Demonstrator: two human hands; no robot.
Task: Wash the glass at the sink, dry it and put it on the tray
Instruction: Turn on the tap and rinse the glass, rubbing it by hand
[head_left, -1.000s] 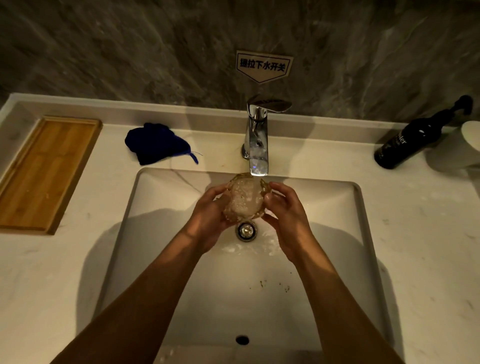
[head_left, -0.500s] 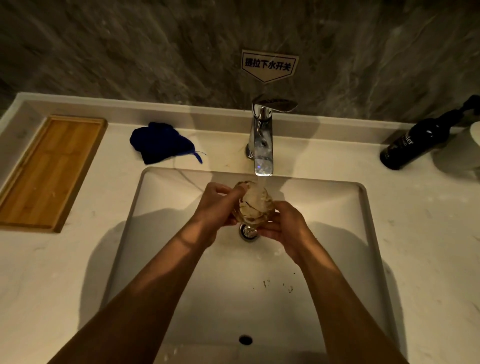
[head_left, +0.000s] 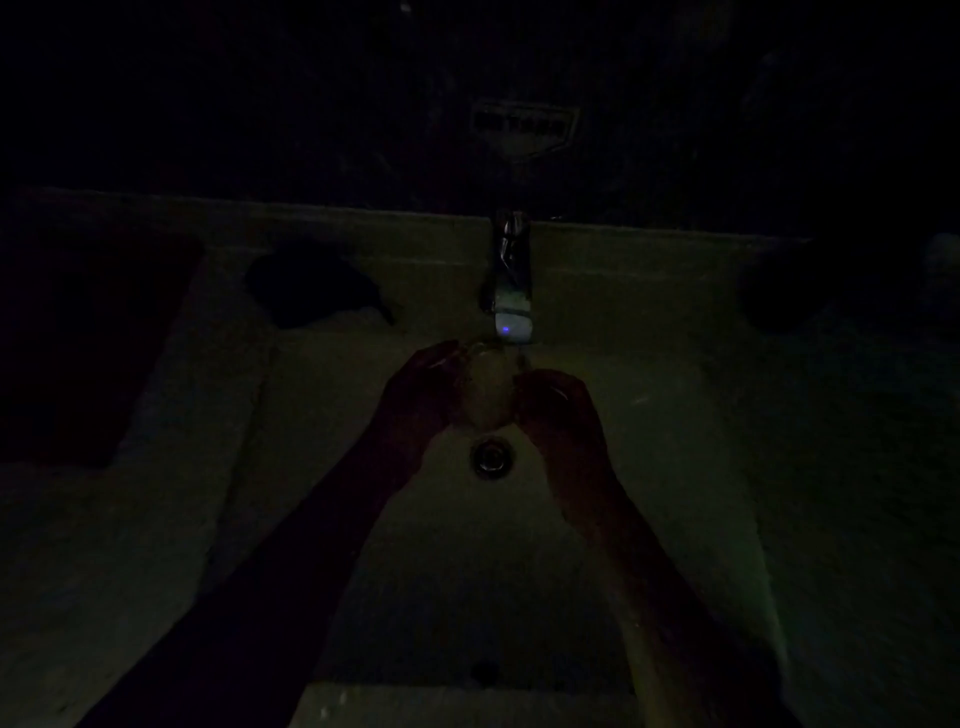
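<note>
In the very dark view the glass (head_left: 487, 387) sits just under the tap (head_left: 511, 291), over the sink (head_left: 322, 467), between the left hand (head_left: 423, 392) and right hand (head_left: 553, 410), both curled around its sides, equally near.

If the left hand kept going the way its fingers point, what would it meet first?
The left hand holds the glass and points up and away toward the faucet. Probably the faucet spout or the sink back wall; the dark frame hides depth.
</note>
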